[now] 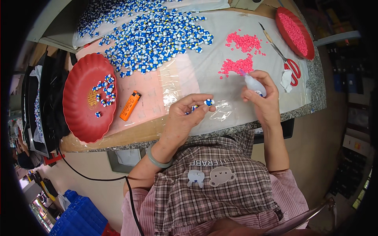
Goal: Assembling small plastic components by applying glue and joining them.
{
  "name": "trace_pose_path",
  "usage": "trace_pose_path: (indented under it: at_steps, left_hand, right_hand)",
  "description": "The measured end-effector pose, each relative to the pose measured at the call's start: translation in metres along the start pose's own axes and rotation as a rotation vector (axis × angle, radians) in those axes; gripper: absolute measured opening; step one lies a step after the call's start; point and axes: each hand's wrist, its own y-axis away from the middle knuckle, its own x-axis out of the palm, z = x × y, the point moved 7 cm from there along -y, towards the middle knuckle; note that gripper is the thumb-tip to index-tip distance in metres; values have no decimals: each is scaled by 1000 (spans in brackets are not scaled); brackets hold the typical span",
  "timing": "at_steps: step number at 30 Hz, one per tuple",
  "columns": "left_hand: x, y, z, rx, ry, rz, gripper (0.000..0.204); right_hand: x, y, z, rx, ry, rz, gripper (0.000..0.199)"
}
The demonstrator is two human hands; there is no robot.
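Note:
Near the table's front edge, my left hand [188, 112] pinches a small blue-and-white figure [209, 102] between thumb and fingertips. Another such piece shows lower, against the palm. To its right my right hand [264, 92] is wrapped round a small white squeeze bottle [254, 84] with a purplish tip. The tip points up and left, close to the lower heap of small pink pieces [238, 65] on the white sheet. Farther back lies a second scatter of pink pieces [245, 42]. A large pile of blue-and-white figures [151, 41] spreads across the far left.
A red scalloped tray [82, 118] with several figures stands at the left, an orange lighter [130, 105] beside it. Red-handled scissors [292, 72], a pointed tool [265, 33] and a crumpled white tissue [286, 80] lie at the right. Behind them is a red bowl [309, 46] of pink pieces.

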Motion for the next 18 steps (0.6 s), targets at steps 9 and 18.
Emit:
trace_pose_path:
  at_steps: [9,18]
  left_hand:
    - [-5,7,-3,-8,-2,-15,29]
    - [-7,10,-4,-14,2,-7,29]
  right_hand:
    - [22,-21,-4,-283,880,10,21]
    - [47,-27,-2,-404,1126,-11,15]
